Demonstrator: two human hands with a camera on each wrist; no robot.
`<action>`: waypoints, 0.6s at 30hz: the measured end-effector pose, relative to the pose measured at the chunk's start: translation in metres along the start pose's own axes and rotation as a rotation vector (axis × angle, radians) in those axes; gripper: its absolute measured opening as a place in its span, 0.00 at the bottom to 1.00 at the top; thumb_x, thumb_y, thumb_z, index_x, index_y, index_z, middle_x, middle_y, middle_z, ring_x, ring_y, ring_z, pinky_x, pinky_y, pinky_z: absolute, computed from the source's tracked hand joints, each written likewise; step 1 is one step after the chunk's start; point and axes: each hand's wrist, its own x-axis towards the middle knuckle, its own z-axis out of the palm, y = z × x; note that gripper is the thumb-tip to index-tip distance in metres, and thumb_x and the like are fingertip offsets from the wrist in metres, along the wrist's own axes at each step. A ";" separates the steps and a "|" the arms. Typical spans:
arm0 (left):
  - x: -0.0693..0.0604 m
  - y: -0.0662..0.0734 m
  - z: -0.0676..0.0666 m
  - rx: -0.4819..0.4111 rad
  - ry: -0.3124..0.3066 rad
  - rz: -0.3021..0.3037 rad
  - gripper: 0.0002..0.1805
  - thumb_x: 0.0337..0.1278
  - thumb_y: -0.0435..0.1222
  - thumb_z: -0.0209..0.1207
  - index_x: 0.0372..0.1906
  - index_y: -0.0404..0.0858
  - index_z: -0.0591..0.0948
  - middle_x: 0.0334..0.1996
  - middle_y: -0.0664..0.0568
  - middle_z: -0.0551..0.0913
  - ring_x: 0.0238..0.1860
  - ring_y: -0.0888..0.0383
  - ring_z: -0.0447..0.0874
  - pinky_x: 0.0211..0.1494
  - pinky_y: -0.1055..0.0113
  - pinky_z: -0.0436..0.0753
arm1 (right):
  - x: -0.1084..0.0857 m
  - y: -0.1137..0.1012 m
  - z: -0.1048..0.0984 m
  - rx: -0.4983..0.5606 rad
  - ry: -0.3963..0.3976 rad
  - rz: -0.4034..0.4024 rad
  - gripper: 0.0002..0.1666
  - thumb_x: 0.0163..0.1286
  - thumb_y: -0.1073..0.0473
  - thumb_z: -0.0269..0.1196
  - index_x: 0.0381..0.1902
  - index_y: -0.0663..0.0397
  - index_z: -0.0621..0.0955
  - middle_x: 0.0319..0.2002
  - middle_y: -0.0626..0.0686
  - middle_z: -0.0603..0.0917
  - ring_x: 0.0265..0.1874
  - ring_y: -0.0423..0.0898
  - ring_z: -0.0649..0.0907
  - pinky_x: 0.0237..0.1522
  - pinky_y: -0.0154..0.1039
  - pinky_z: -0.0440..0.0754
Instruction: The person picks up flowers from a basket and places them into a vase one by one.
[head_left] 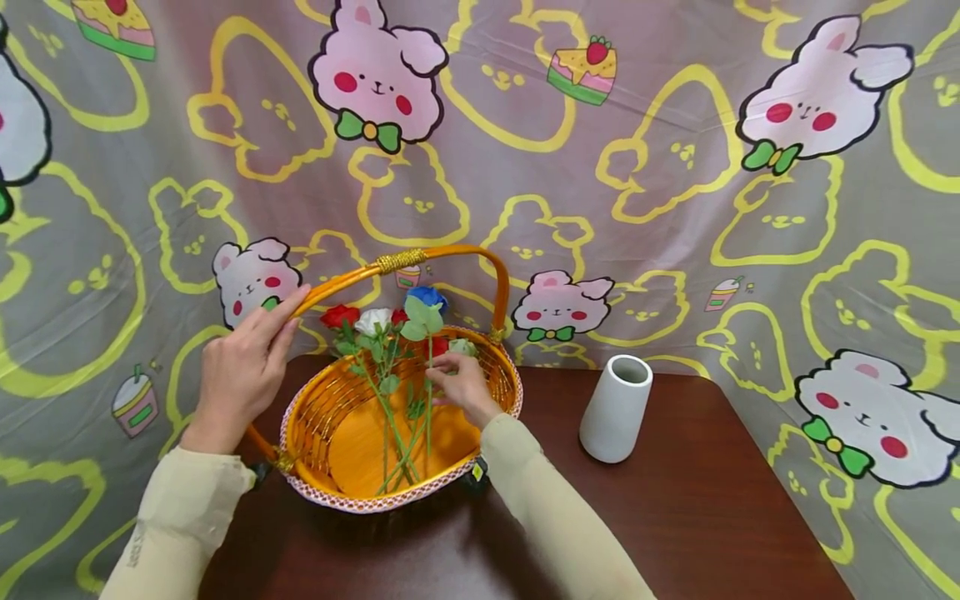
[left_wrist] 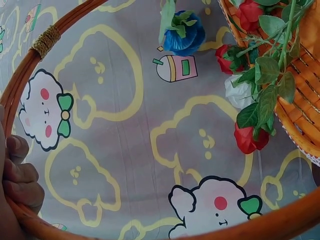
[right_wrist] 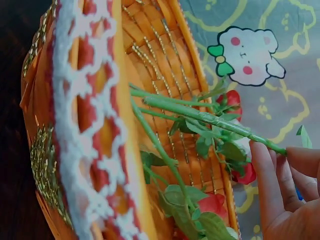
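An orange woven basket [head_left: 352, 502] with a pink-and-white trimmed rim stands on the table, tilted in the head view. My left hand [head_left: 243, 367] grips its arched handle [head_left: 341, 279] on the left side; curled fingers [left_wrist: 22, 175] show round it in the left wrist view. Between thumb and fingers, my right hand [right_wrist: 295, 190] pinches a green stem [right_wrist: 210, 119]. That stem bears the blue rose [head_left: 429, 298], upright over the basket. Red roses [head_left: 340, 316], a white rose [head_left: 373, 321] and crossed stems lie in the basket, their heads towards the back rim.
A white vase [head_left: 617, 408] stands upright on the dark wooden table [head_left: 675, 492], right of the basket. Behind the table hangs a grey cloth [head_left: 540, 175] printed with rabbits and yellow outlines.
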 end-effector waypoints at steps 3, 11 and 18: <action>-0.002 0.000 -0.001 0.004 -0.002 -0.005 0.24 0.76 0.42 0.57 0.72 0.55 0.77 0.21 0.50 0.70 0.16 0.62 0.53 0.20 0.65 0.56 | -0.003 -0.001 0.000 0.011 -0.010 -0.001 0.11 0.74 0.65 0.65 0.51 0.60 0.85 0.42 0.53 0.82 0.39 0.53 0.86 0.36 0.48 0.90; -0.003 -0.001 0.000 0.002 0.010 0.002 0.23 0.78 0.44 0.55 0.72 0.56 0.77 0.21 0.50 0.70 0.16 0.62 0.53 0.19 0.65 0.55 | -0.010 -0.001 -0.008 0.030 -0.018 -0.012 0.14 0.75 0.63 0.65 0.55 0.62 0.84 0.45 0.56 0.83 0.36 0.47 0.85 0.34 0.44 0.89; -0.001 0.000 0.000 -0.007 0.023 0.009 0.22 0.77 0.43 0.56 0.71 0.55 0.78 0.20 0.50 0.70 0.15 0.62 0.53 0.20 0.64 0.56 | -0.016 -0.005 -0.016 0.025 -0.027 -0.014 0.18 0.77 0.61 0.63 0.61 0.64 0.82 0.47 0.58 0.83 0.42 0.55 0.87 0.44 0.55 0.88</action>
